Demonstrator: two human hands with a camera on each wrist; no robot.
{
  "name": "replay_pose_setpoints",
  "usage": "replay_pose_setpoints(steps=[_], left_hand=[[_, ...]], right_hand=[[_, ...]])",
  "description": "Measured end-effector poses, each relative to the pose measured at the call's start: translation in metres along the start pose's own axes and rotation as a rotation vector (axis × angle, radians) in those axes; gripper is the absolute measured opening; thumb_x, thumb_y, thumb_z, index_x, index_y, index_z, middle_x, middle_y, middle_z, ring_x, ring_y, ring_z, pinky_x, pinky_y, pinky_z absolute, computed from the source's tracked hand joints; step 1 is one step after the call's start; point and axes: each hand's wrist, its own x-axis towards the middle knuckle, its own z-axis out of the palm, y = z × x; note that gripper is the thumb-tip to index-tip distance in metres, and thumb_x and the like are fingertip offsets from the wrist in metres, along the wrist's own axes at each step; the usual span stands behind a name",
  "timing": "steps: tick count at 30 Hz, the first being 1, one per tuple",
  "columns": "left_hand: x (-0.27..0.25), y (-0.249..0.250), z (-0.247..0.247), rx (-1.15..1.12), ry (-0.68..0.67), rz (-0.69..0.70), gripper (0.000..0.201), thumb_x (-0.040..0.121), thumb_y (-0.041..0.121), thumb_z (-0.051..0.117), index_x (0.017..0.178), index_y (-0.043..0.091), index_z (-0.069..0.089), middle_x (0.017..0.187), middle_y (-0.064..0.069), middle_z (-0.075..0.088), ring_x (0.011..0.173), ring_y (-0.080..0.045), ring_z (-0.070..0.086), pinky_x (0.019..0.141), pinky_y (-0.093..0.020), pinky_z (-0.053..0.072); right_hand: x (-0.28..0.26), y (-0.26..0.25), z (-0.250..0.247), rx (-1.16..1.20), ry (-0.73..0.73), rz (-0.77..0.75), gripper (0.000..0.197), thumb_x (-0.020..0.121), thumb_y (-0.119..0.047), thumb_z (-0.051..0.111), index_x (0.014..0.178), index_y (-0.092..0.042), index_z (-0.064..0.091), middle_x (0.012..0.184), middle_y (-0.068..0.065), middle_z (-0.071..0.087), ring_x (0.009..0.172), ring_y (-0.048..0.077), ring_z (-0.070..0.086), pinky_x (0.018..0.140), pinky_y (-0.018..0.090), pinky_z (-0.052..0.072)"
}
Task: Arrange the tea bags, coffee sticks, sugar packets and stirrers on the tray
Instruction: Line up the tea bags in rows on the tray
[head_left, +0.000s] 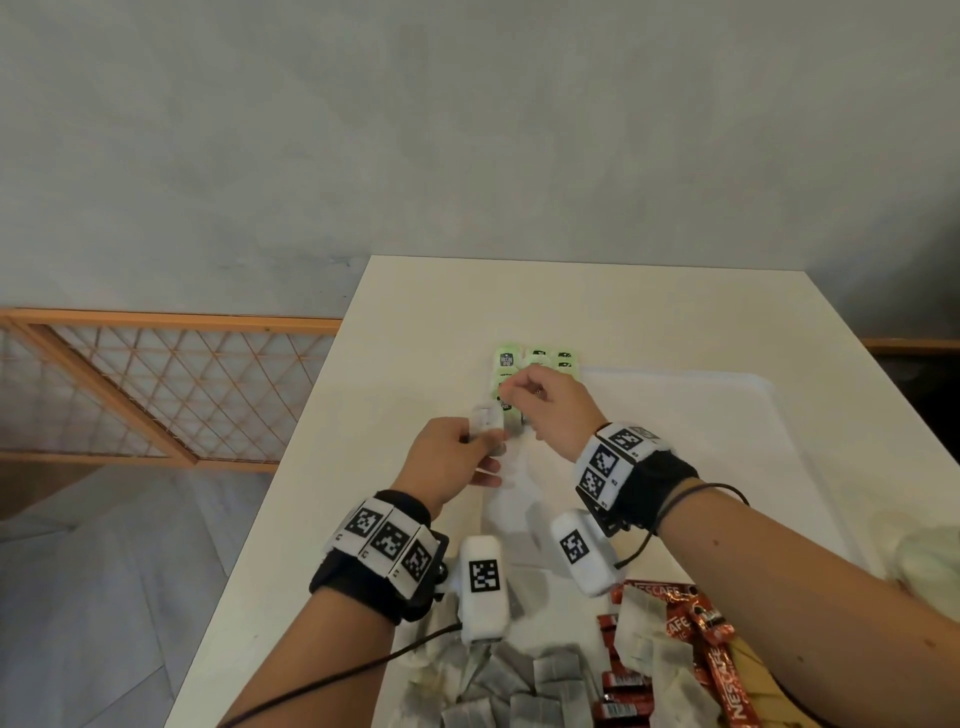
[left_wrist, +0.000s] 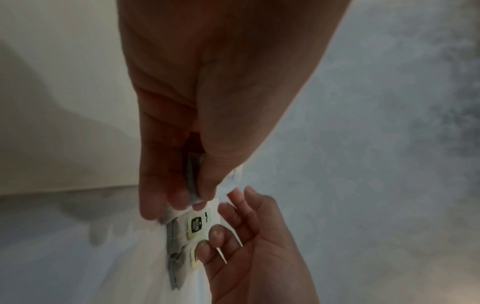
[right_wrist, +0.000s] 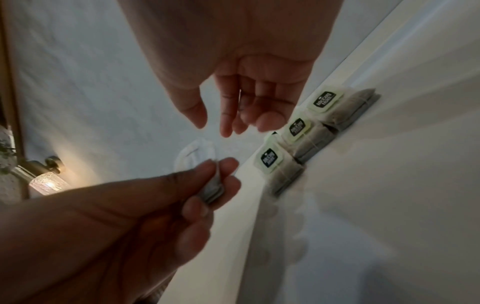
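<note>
Left hand (head_left: 451, 457) pinches a small stack of grey paper tea bags (right_wrist: 213, 188). Right hand (head_left: 553, 410) hovers just beyond it, fingers loosely curled, holding nothing. Green-tagged tea bags (right_wrist: 298, 139) lie in a row past its fingertips.

Left forearm enters from the lower left and reaches forward; a black wrist strap with square-patterned white tags circles the wrist. Left hand (head_left: 451, 456) is raised, thumb and curled fingers (right_wrist: 228, 164) forming a pinching grip on a thin grey-white packet. Right forearm enters from the lower right, angled inward, with the same tagged strap and a thin dark band behind it. Right hand (head_left: 553, 410) sits just beyond and right of the left hand, knuckles up. Its fingers (right_wrist: 270, 121) hang loosely curled, tips pointing down, thumb set apart from them; the wrist view shows nothing held. The two hands are close together, fingertips nearly meeting.
</note>
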Motion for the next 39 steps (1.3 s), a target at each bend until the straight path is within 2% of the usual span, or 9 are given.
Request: replay_pose_setpoints(steps=[5, 10, 13, 16, 21, 26, 31, 35, 39], left_hand=[[-0.006, 0.007, 0.009, 0.049, -0.046, 0.028, 0.020, 0.094, 0.014, 0.063, 0.098, -0.004, 0.070, 0.080, -0.008, 0.068, 0.058, -0.011, 0.060, 0.062, -0.031, 0.060], [-0.007, 0.000, 0.007, 0.466, 0.105, 0.192, 0.017, 0.086, 0.033, 0.071, 0.093, 0.017, 0.074, 0.089, 0.004, 0.072, 0.075, -0.011, 0.065, 0.075, -0.036, 0.059], [-0.012, 0.001, 0.016, 0.511, 0.238, 0.343, 0.015, 0.088, 0.029, 0.069, 0.103, 0.025, 0.071, 0.099, 0.015, 0.067, 0.078, -0.003, 0.063, 0.077, -0.024, 0.053], [-0.018, 0.008, 0.030, 0.392, 0.183, 0.419, 0.022, 0.087, 0.016, 0.071, 0.108, 0.018, 0.073, 0.099, 0.013, 0.069, 0.078, 0.007, 0.063, 0.073, -0.006, 0.046], [-0.022, 0.010, 0.042, 0.347, 0.171, 0.456, 0.013, 0.085, 0.011, 0.071, 0.095, 0.018, 0.074, 0.082, 0.012, 0.072, 0.070, 0.007, 0.064, 0.067, -0.004, 0.044], [-0.016, 0.000, 0.040, 0.318, 0.212, 0.373, 0.017, 0.094, 0.016, 0.061, 0.085, 0.019, 0.074, 0.071, 0.007, 0.074, 0.070, -0.005, 0.070, 0.072, -0.024, 0.055], [-0.013, -0.010, 0.040, 0.106, 0.105, 0.225, 0.013, 0.093, 0.010, 0.064, 0.087, 0.015, 0.075, 0.074, -0.001, 0.072, 0.071, -0.021, 0.073, 0.069, -0.033, 0.062], [-0.001, -0.015, 0.028, 0.425, 0.190, 0.254, 0.010, 0.087, 0.021, 0.068, 0.090, 0.030, 0.073, 0.081, 0.014, 0.069, 0.074, -0.009, 0.068, 0.075, -0.032, 0.057], [0.012, -0.006, 0.016, 0.677, 0.304, 0.240, 0.013, 0.087, 0.033, 0.067, 0.099, 0.038, 0.065, 0.095, 0.017, 0.064, 0.085, -0.007, 0.063, 0.073, -0.027, 0.049]], right_hand=[[-0.019, -0.007, -0.011, -0.016, -0.062, -0.065, 0.009, 0.088, -0.016, 0.067, 0.080, -0.013, 0.065, 0.067, -0.008, 0.060, 0.051, -0.003, 0.053, 0.058, 0.015, 0.045], [-0.033, 0.000, -0.023, 0.029, 0.076, -0.014, 0.017, 0.088, -0.014, 0.065, 0.073, -0.013, 0.057, 0.065, 0.007, 0.063, 0.054, 0.013, 0.059, 0.064, 0.034, 0.054], [-0.038, 0.003, -0.025, -0.036, 0.151, 0.017, 0.017, 0.090, -0.018, 0.063, 0.076, -0.010, 0.056, 0.063, 0.008, 0.065, 0.052, 0.012, 0.058, 0.063, 0.032, 0.051], [-0.042, 0.001, -0.023, -0.150, 0.159, -0.002, 0.016, 0.090, -0.020, 0.060, 0.078, -0.011, 0.056, 0.063, -0.002, 0.058, 0.056, 0.014, 0.053, 0.058, 0.026, 0.043], [-0.045, -0.005, -0.022, -0.178, 0.143, -0.009, 0.014, 0.089, -0.023, 0.060, 0.080, -0.011, 0.057, 0.072, -0.002, 0.064, 0.067, 0.015, 0.060, 0.063, 0.029, 0.048], [-0.048, 0.007, -0.026, -0.133, 0.092, -0.006, 0.013, 0.090, -0.032, 0.063, 0.091, -0.019, 0.060, 0.083, -0.010, 0.064, 0.079, 0.007, 0.059, 0.070, 0.023, 0.044], [-0.044, 0.023, -0.024, -0.153, -0.006, 0.049, 0.004, 0.091, -0.022, 0.062, 0.091, -0.020, 0.058, 0.086, -0.007, 0.061, 0.064, 0.006, 0.056, 0.064, 0.023, 0.043], [-0.031, 0.031, -0.023, -0.189, -0.071, 0.114, 0.006, 0.093, -0.018, 0.060, 0.089, -0.014, 0.060, 0.081, -0.002, 0.062, 0.059, 0.014, 0.060, 0.054, 0.025, 0.051], [-0.008, 0.035, -0.027, -0.318, -0.069, 0.140, 0.008, 0.093, -0.018, 0.059, 0.085, -0.017, 0.058, 0.083, -0.001, 0.063, 0.074, 0.022, 0.064, 0.075, 0.040, 0.057]])
